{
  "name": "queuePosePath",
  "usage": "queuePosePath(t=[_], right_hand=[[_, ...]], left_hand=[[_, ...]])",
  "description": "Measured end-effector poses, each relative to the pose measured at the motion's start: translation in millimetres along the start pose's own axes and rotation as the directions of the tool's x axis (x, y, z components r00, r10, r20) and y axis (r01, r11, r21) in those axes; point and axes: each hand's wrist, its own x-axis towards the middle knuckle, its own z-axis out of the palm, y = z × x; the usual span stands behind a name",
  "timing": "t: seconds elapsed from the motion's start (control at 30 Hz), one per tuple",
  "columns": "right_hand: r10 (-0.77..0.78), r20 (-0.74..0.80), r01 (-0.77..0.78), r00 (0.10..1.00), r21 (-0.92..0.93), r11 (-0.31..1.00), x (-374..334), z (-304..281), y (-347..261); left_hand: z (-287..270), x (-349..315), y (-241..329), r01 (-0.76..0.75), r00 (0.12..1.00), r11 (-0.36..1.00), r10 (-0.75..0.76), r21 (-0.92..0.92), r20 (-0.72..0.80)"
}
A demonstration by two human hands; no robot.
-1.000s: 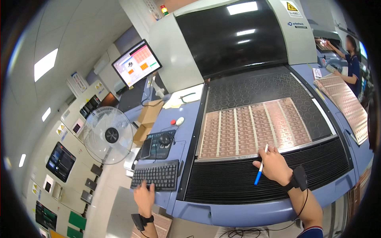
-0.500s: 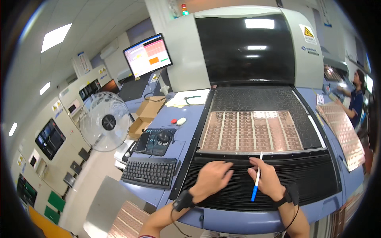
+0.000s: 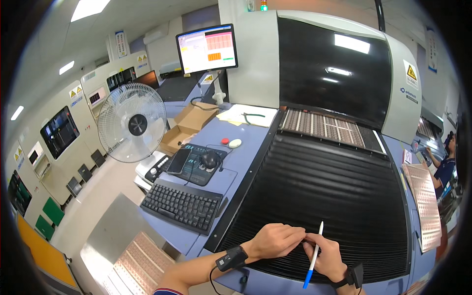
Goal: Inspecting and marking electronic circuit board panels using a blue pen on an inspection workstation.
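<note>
There are the wearer's two hands (image 3: 279,241), two wristbands (image 3: 232,258), one pen (image 3: 313,260), one keyboard (image 3: 182,204), one mouse (image 3: 210,158), one phone (image 3: 179,161), one fan (image 3: 137,125), one carton (image 3: 196,117), one pair of pliers (image 3: 253,115), two desk buttons (image 3: 235,143), two green boards (image 3: 53,210), three ceiling lights (image 3: 90,9), one co-worker (image 3: 445,169), at least three copper panels (image 3: 425,204).

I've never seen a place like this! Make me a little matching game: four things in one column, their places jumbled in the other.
Things:
1. Pen
2. Keyboard
3. Pliers
4. Fan

Places:
A. Lying on the papers
B. Left of the open box
C. In the right hand
D. Just below the mouse pad in the picture

Right pairs: 1-C, 2-D, 3-A, 4-B
</note>
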Motion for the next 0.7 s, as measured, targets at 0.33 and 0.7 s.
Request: queuePosePath(t=[0.33, 0.7], right_hand=[[0.039, -0.050, -0.040, 0.998, -0.028, 0.999, 0, 8, -7], [0.030, -0.071, -0.031, 0.997, -0.020, 0.999, 2, 7, -3]], left_hand=[[5, -2, -1, 0.043, 0.998, 0.996, -0.039, -0.082, 0.048], [12, -6, 0, 0.110, 0.993, 0.989, -0.105, -0.094, 0.053]])
